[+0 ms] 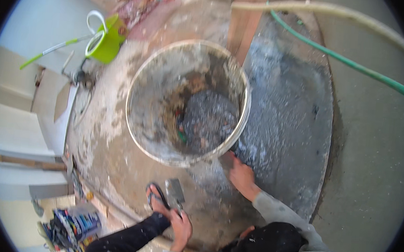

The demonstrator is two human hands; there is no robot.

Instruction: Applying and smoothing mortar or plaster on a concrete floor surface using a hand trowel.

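My left hand [181, 227] is closed round the handle of a small trowel [175, 190], its grey blade pointing away from me above the floor. A large whitish bucket [148, 129], its wall smeared with dried mortar, stands in the middle; dark grey, lumpy wet material [210, 119] lies at its bottom. Just beyond my right sleeve, my right hand [244, 178] is low by the bucket's near right side, at the edge of a wet grey patch [288, 127]. Its fingers are closed by a flat greyish piece [226, 162] that I cannot make out.
A lime-green bucket [108, 42] stands at the far left with a stick in it. A wooden plank [247, 21], a green hose [342, 56] and a pale hose [345, 13] lie at the back. My sandalled foot [156, 198] is beside the trowel. A blue-white container [82, 223] sits lower left.
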